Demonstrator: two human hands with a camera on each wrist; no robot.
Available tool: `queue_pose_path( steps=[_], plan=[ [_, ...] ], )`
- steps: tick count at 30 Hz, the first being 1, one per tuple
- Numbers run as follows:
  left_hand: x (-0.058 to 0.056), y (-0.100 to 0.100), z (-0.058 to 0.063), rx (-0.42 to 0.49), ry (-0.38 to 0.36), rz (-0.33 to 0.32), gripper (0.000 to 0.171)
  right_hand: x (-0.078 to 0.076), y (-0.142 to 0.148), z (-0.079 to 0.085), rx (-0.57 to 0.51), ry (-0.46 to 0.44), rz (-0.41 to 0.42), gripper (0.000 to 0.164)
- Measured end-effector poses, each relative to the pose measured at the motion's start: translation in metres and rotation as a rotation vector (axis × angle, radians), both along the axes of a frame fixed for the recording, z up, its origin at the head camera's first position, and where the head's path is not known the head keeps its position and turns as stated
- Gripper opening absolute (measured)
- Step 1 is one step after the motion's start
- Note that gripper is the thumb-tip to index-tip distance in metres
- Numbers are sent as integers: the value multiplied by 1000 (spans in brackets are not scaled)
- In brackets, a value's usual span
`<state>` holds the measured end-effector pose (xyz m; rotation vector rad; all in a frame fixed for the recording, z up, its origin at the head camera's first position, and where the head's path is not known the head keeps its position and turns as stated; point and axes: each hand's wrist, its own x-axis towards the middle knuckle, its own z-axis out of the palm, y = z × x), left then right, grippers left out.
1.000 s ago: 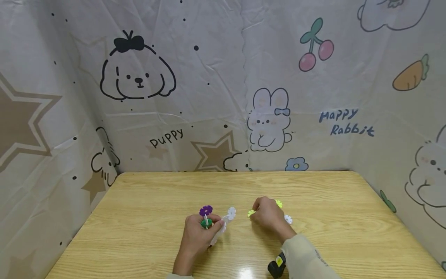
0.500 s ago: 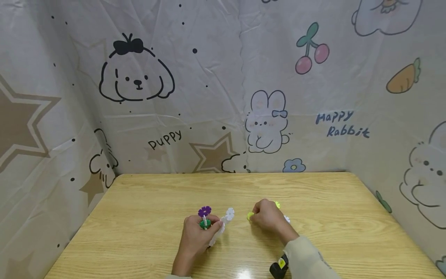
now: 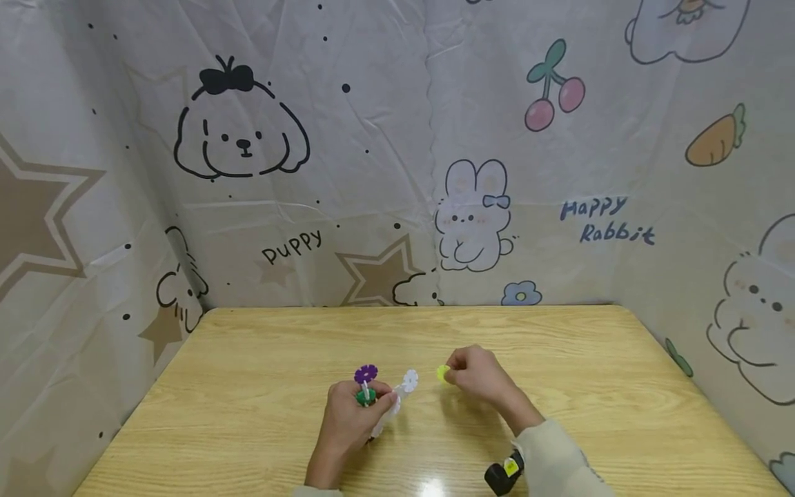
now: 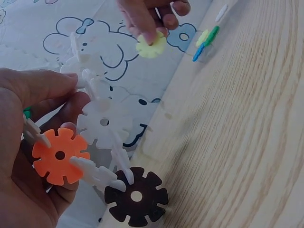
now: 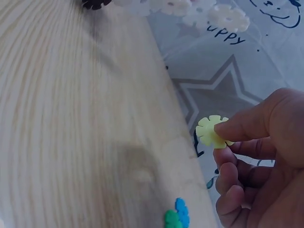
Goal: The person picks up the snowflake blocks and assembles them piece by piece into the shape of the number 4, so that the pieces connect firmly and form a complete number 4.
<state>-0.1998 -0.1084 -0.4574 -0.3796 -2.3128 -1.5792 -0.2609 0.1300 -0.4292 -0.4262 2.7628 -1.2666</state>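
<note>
My left hand (image 3: 355, 414) grips a chain of joined plastic snowflake discs. In the left wrist view the chain includes an orange disc (image 4: 60, 156), a black disc (image 4: 136, 196) at its lower end and several white discs (image 4: 104, 122). A purple disc (image 3: 366, 373) and a green disc (image 3: 365, 397) rise above that hand in the head view. To its right, my right hand (image 3: 487, 376) pinches a yellow snowflake disc (image 5: 213, 131) between thumb and fingers. The yellow disc is held off the table, apart from the chain.
Loose discs lie on the wooden table (image 3: 279, 352): a blue disc (image 4: 198, 52), a green disc (image 4: 212, 35) and a white disc (image 4: 222, 13) among them. A black object (image 3: 504, 473) with a yellow patch is by the right sleeve. A printed cloth (image 3: 373, 172) hangs behind.
My right hand has risen slightly with the yellow disc. The yellow and white discs seen beyond it earlier no longer show in the head view. My left hand is nearly still.
</note>
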Motion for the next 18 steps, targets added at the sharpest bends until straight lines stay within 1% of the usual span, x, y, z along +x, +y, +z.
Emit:
queue_pose_path(
  steps=[5,11,18],
  plan=[
    [1,0,1,-9,-30,5,4,3,-1,8,-5,37,29,10],
    [0,0,1,-24,-32,3,5,9,-4,22,-45,21,69,8],
    [0,0,1,-23,-44,-6,4,16,-7,36,-71,51,131,9]
  ],
)
